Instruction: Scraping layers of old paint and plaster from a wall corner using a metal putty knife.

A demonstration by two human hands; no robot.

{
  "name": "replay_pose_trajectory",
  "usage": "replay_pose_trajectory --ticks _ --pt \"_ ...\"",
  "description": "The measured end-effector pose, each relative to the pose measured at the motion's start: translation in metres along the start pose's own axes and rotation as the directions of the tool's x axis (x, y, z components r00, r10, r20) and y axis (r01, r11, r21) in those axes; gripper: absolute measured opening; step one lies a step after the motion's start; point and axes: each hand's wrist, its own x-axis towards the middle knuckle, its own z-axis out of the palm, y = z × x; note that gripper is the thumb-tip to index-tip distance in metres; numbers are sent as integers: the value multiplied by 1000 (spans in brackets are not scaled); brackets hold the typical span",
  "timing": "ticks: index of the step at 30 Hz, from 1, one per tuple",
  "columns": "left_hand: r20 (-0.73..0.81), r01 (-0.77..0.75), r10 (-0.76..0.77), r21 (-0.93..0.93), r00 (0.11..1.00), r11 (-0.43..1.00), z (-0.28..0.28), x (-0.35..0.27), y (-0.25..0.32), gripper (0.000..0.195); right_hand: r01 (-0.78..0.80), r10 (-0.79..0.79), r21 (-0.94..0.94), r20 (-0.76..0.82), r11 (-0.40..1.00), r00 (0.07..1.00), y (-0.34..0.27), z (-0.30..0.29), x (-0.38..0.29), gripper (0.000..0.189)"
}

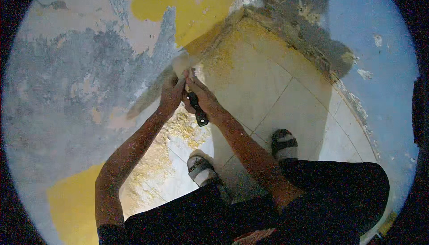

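Both my hands are together in front of me, low by the painted wall [100, 67]. In my right hand [204, 99] is a tool with a black handle [197, 109], its holed end pointing back towards me; the tool's far end is hard to make out, so its kind is unclear. My left hand [172, 92] is close against the right one near the tool's front, fingers bent; whether it grips the tool cannot be told. Just beyond the fingertips is a pale blurred patch against the wall. Yellow paint and grey, scraped-looking areas mark the wall.
Yellowish debris [150, 164] lies along the wall's foot on the pale tiled floor [278, 100]. A blue wall [378, 87] with chipped plaster stands at the right, meeting the other wall in a corner [246, 10]. My sandalled feet [285, 144] are below my hands.
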Motion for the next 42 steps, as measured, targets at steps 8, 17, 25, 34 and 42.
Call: replay_pose_trajectory --ticks 8,17,25,34,42 --pt "-123 33 0 268 992 963 25 11 9 42 -67 46 -114 -172 991 984 -18 -19 7 25" --pt "-118 -164 294 612 949 774 9 34 -25 41 -123 103 -113 -163 986 981 -4 -21 26 30" --pt "-209 -181 345 552 915 814 20 34 -28 37 -107 93 -98 -132 989 987 3 -25 37 36" --pt "-284 -271 551 643 784 717 29 50 3 36 -61 12 -247 -197 967 980 -29 -10 52 46" --pt "-319 -252 482 554 816 794 36 47 -28 37 -211 144 -244 -267 947 953 -9 -32 45 53"
